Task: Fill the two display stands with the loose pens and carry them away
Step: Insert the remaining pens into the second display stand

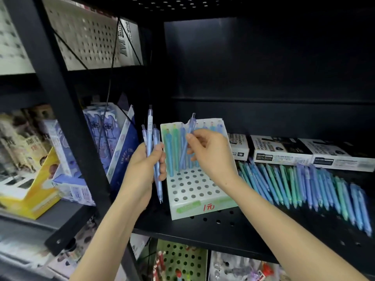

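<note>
Display stand (pixel 194 187) centre frame on shelf (pixel 213 226); rear rows filled, front holes bare. R hand (pixel 209 153): fingers pinch one pen (pixel 187 138) over the rear rows. L hand (pixel 146 165): fingers wrapped round bundle of pens (pixel 151 142), just left of stand.

Risks: tip misses hole, knocks seated pens; lowest bundle pen may slip out. Loose pens (pixel 304 185), right of frame, lie near shelf edge and could roll off.

Hidden: R hand covers some rows; 2nd stand not seen; far right blurred.

Your head-worn wide-angle camera looks forward and slightly down, close to the black perforated metal shelf (pixel 223 230) before you.
</note>
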`<state>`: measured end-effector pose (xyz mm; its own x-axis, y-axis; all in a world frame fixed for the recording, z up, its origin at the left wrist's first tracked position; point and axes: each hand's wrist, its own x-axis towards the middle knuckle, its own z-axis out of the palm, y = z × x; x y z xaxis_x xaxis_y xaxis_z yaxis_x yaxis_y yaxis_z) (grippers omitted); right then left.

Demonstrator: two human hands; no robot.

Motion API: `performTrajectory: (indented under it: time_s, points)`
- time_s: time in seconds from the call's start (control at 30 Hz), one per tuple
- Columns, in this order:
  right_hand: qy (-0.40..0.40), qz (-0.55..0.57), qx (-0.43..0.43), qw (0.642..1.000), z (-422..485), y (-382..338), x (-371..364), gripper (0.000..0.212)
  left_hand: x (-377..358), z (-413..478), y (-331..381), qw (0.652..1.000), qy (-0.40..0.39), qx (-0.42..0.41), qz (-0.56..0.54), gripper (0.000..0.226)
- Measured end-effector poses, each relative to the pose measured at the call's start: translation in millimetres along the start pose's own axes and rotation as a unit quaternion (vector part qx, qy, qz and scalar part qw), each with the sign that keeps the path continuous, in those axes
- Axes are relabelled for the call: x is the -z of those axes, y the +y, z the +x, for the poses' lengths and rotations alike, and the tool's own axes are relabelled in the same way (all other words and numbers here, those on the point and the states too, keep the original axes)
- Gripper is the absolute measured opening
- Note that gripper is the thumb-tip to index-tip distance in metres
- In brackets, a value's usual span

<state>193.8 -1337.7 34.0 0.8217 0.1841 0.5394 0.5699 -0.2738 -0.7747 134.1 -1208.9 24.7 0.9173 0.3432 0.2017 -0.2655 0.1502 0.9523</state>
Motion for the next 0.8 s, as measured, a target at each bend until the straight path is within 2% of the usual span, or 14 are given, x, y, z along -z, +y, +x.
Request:
performTrajectory:
  time_s: [0.2,0.53,0.63,0.73,0.8]
  points:
    - [-0.018,-0.089,0.034,0.995,7.0,-7.7,-5.9,0.03,2.4,-1.0,1.7,1.0,-0.012,0.002,-0.007,0.01]
    - [-0.078,-0.153,0.015,0.985,-0.9,6.6,-17.2,0.027,8.1,-18.6,4.9,0.996,-0.092,-0.004,0.004,0.019]
    - [-0.071,-0.158,-0.002,0.985,-2.9,-0.2,-11.9,0.019,8.5,-18.1,8.5,0.995,-0.099,-0.006,0.006,0.018]
    - [-0.013,-0.05,0.0,0.999,-8.1,-18.1,0.4,0.021,6.8,-18.6,10.6,0.993,-0.117,-0.018,0.022,0.02]
    - [-0.051,0.025,-0.003,0.998,-13.4,-31.6,6.1,0.02,4.6,-20.4,10.8,0.988,-0.148,-0.028,0.033,0.022]
